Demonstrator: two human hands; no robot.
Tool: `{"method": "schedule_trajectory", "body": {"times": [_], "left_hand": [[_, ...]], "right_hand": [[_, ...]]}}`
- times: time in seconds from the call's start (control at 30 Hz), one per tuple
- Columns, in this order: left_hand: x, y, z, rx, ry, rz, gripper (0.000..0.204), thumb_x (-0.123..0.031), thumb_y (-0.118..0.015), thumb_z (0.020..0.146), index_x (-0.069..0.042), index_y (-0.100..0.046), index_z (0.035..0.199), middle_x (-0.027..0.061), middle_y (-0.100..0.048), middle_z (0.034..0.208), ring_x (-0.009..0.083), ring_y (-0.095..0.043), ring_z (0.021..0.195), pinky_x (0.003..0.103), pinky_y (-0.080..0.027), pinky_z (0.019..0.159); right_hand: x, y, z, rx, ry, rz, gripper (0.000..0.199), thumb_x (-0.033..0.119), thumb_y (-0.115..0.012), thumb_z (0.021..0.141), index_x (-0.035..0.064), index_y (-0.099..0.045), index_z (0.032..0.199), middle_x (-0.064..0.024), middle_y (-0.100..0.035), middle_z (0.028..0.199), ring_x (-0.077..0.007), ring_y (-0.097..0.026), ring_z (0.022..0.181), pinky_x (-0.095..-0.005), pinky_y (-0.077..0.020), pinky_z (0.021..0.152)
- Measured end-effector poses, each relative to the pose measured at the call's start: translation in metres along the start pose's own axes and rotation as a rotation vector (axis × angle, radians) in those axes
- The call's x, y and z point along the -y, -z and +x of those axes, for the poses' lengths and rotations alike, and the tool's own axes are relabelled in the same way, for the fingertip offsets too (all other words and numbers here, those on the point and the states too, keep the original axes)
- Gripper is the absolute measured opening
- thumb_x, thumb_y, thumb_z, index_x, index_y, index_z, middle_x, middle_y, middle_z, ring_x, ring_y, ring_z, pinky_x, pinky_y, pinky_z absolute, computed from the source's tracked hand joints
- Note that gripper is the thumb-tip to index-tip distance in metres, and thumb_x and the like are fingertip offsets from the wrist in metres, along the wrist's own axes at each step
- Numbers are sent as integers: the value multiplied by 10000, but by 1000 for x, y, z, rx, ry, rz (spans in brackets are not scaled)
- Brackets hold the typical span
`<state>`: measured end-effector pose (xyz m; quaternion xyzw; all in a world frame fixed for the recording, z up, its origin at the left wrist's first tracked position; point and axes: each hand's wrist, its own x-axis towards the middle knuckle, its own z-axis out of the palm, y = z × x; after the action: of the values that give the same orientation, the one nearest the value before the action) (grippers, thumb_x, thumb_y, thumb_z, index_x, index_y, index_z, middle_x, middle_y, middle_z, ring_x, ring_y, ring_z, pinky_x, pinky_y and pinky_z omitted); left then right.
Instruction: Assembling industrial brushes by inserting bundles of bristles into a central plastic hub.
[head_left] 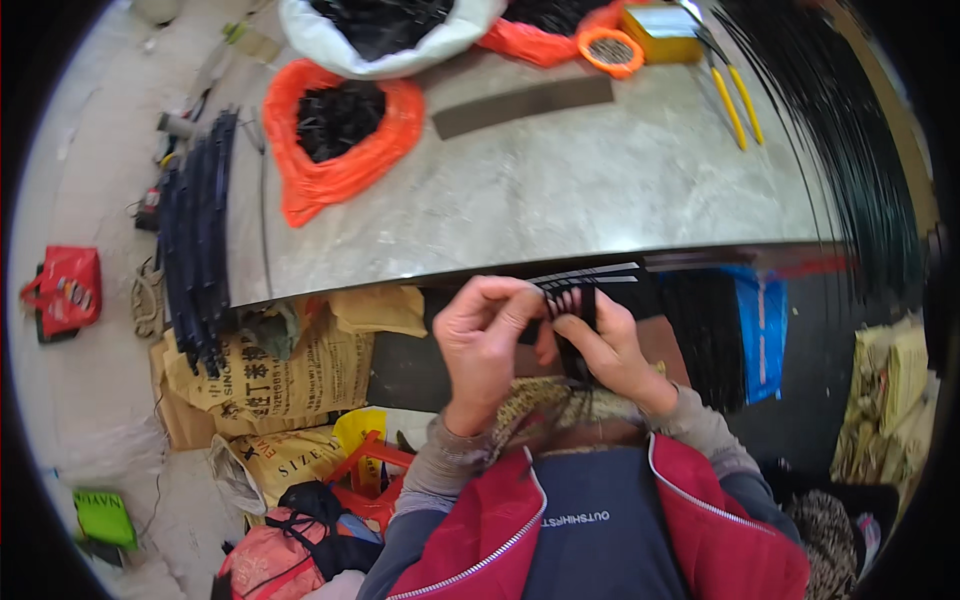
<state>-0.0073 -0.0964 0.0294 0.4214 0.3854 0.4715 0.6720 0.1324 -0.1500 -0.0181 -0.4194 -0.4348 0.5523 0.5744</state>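
Just beyond the table's near edge, in front of my chest, both hands are close together. My left hand has thumb and forefinger pinched on thin black strips. My right hand grips the same strips, its thumb pressed along them. Several pale, narrow bands stick out to the right above my fingers; whether they are shine on the strips or separate pieces I cannot tell. Part of the bundle is hidden behind my fingers. A patterned cloth lies across my lap below the hands.
On the grey table stand an orange bag of black pieces, a white sack and yellow-handled pliers. Long black strands hang over its right end; dark rods line the left. A red stool is at lower left.
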Motion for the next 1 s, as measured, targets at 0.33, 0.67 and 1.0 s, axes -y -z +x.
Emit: {"method": "schedule_trajectory", "body": {"times": [0.33,0.67,1.0], "left_hand": [[7,13,0,93,-1,-106,11,38,-625,943,32,-619,934,103,-688,863,120,-632,670,245,-513,586],[-36,51,42,152,19,303,64,18,-652,914,22,-673,974,86,-717,919,119,-669,815,257,-536,754],[-93,116,230,-47,-852,1373,201,-137,-640,926,-2,-714,1056,166,-719,979,293,-686,916,392,-518,820]], "right_hand": [[-14,-3,-8,-32,-32,115,158,80,-520,1026,-26,-556,1137,-90,-670,835,-142,-654,726,-267,-538,684],[-19,3,7,-51,-32,173,186,152,-526,1039,-31,-531,1065,-173,-672,816,-209,-669,669,-313,-570,649],[-14,0,1,-25,-102,148,113,88,-525,1029,-25,-522,1032,-120,-696,866,-149,-678,723,-273,-556,683]]}}
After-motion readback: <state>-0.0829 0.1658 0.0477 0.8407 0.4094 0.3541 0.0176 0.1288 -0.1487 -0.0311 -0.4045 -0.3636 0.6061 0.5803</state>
